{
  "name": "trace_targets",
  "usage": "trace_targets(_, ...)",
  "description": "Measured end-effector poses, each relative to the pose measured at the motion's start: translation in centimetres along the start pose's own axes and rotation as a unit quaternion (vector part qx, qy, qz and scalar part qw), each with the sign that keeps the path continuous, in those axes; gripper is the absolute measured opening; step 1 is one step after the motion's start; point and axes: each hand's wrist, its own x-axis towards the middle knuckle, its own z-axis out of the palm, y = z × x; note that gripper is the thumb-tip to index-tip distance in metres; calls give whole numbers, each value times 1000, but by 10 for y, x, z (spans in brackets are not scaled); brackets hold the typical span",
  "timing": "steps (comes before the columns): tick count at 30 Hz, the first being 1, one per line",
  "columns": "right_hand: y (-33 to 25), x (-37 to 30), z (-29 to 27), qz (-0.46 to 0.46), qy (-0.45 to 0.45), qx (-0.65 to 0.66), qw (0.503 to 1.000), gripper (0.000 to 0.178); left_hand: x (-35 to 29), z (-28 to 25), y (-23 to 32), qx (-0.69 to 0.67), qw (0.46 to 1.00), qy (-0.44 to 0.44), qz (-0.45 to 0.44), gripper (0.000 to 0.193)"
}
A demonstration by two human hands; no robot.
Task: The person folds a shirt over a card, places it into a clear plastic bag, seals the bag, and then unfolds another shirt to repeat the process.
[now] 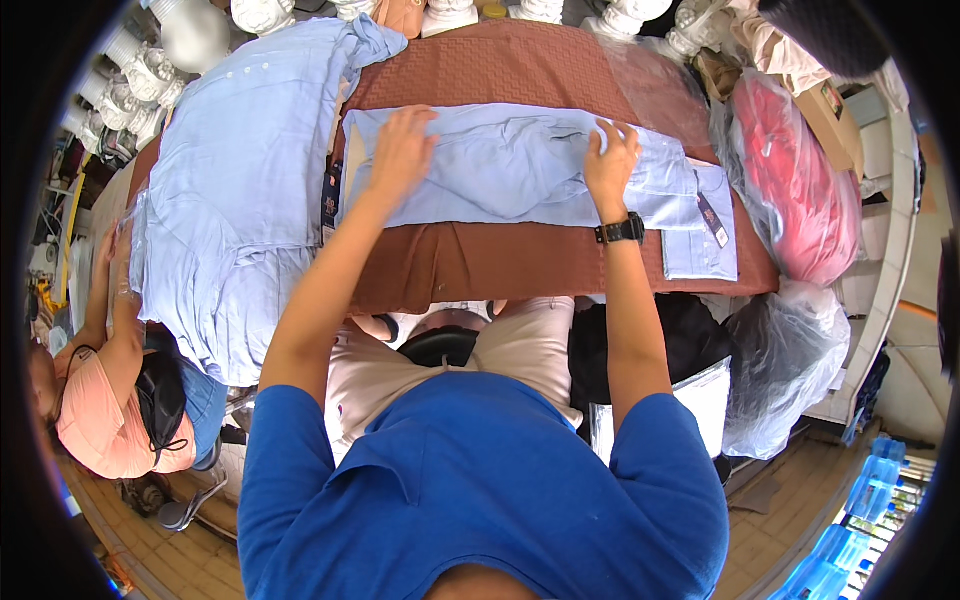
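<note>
A light blue garment (500, 165), folded into a long strip, lies across the brown tablecloth in front of me. Its kind is not plain in this folded state. My left hand (403, 150) is over its left part, fingers stretched out and slightly blurred, holding nothing. Over the right part is my right hand (612, 165), with a black watch (622, 230) on the wrist; its fingers are spread, bent and empty. At the garment's right end lies a dark hang tag (711, 218). Another folded piece of light blue cloth (700, 255) shows by that end.
A pile of light blue shirts (240, 170) covers the table's left side. Brown tablecloth (470, 265) shows before and behind the garment. Red cloth in clear plastic (795, 180) stands at the right. White busts (150, 65) line the back. Another person (125, 400) is at far left.
</note>
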Motion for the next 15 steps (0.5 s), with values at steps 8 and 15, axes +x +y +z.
trace_targets(8,-7,-24,35,-164,-144,-58,974,49,-19,43,53,69,993,-87,40,60)
trace_targets(15,-4,-29,39,-120,-137,-36,983,56,-9,39,32,-3,1000,-12,18,55)
